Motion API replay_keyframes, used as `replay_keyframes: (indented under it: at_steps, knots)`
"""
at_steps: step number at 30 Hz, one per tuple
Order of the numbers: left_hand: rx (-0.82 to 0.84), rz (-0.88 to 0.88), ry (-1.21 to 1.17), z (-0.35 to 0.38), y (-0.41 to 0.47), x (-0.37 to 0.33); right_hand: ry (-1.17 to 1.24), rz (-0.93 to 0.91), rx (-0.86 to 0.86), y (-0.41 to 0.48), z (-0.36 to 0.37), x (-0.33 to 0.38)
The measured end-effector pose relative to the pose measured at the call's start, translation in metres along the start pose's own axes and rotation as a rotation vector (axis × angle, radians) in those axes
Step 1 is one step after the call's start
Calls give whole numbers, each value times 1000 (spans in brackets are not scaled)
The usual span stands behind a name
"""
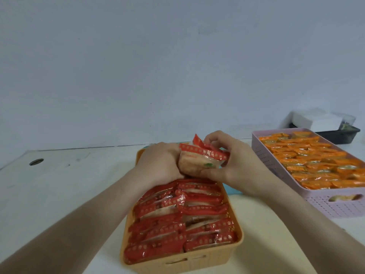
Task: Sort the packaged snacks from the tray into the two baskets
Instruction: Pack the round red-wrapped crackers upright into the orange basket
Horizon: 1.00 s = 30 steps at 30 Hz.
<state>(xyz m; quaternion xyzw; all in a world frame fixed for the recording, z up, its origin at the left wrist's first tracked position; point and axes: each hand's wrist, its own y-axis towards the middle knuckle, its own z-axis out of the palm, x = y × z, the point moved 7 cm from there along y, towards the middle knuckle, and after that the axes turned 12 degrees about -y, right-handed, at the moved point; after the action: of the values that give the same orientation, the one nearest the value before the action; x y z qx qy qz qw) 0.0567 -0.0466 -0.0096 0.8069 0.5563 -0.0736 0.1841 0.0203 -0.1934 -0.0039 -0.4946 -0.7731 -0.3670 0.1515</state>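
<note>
Several red packets [203, 155] sit bunched between both hands: right hand [235, 165] fingertips pinching the crinkly ends, left hand [158, 165] curled round them, above the far end of the orange basket [177, 263]. Light, slippery wrappers, probably soft inside; best gripped across the body. Pink basket [335, 204] waits right.

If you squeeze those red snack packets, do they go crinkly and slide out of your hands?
Probably crinkly: the red packets have shiny film wrappers with loose, bent ends. Likely a bit slippery too, since the left hand and right hand both clutch the bunch. They look light; many lie stacked in the orange basket.
</note>
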Motion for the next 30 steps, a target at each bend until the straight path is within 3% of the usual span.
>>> replay_keyframes:
  at_steps: [8,15,18,20,23,26,28,30]
  knots:
    - [70,41,20,4,10,9,-348,-83,326,12,1,26]
    - [55,-25,-196,1,3,14,-785,-126,388,19,13,43]
    - [106,-13,-320,-1,3,18,-1042,-227,393,19,24,52]
    - [155,-19,-407,-7,0,21,-1121,-232,491,18,38,48]
    - [157,-7,-504,-16,-8,21,-1134,-119,700,15,51,28]
    - [4,-11,-484,-28,-16,27,-1033,-76,765,15,50,15]
    - [-19,-27,-285,-27,-19,36,-892,-89,694,15,42,15]
    - [19,-51,-101,-22,-20,47,-804,-176,467,18,27,26]
